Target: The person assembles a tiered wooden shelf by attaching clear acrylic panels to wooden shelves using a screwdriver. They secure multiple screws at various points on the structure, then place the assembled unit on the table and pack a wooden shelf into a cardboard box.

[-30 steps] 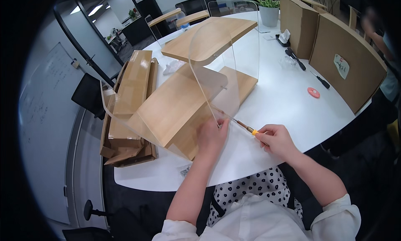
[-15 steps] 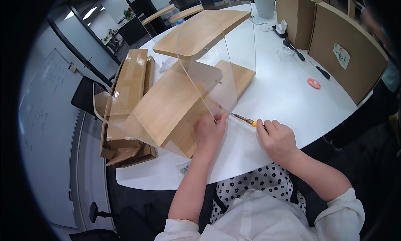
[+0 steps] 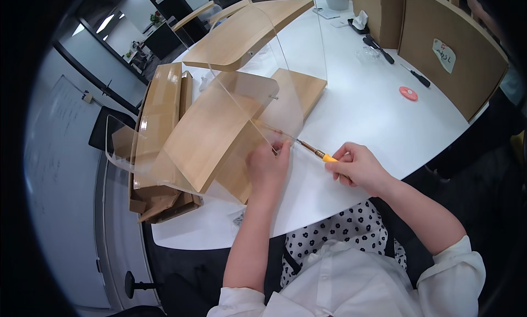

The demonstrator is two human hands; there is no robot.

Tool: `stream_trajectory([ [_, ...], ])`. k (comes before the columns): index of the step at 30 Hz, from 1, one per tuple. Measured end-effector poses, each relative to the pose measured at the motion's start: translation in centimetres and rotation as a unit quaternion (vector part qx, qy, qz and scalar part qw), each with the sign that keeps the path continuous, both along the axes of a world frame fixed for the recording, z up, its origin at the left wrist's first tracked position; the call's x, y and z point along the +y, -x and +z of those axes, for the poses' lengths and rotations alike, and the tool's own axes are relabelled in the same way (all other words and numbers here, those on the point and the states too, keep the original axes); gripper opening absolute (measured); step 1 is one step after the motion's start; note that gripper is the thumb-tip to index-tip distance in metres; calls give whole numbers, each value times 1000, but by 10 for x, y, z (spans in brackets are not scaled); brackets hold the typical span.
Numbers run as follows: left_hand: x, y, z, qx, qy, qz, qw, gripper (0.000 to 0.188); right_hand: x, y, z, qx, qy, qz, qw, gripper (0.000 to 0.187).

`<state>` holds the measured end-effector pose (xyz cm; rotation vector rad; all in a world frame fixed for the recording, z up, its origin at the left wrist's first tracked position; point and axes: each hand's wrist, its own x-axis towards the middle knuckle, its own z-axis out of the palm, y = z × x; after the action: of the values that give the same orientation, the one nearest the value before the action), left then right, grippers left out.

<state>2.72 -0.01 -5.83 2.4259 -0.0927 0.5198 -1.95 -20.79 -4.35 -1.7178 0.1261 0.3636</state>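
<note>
Right hand pinches the yellow handle of a screwdriver between thumb and forefinger. From that hand the tool's long axis runs ahead and to the left, slanting at the clear panel; this line, passing just beyond the left hand, is the relation that counts. Whether the tip meets a screw is too small to tell. Right hand is the nearer one to the handle; the left sits near the tip, thumb and forefinger drawn close at the panel's lower edge, though I cannot tell whether they grip it. Left of that hand, wooden boards stand between panels, with a cardboard carton farther out, so elbow room looks tighter there. Ahead and right of the right hand, white counter stretches to a coral disc, then a black-handled screwdriver and an upright cardboard piece. The counter's near edge curves close behind the right hand.
</note>
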Motion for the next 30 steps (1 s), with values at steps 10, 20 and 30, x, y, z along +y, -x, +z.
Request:
stream_trajectory([
  [10,0,-1,-2,2,7,-3,1000,18,-1,13,-24,-536,469,2,702,10],
  [20,3,-2,-7,-8,11,-16,1000,29,-20,-17,9,157,-132,12,979,22],
  [30,1,-5,-5,-7,14,-22,1000,25,4,7,-29,-567,450,-20,690,11],
])
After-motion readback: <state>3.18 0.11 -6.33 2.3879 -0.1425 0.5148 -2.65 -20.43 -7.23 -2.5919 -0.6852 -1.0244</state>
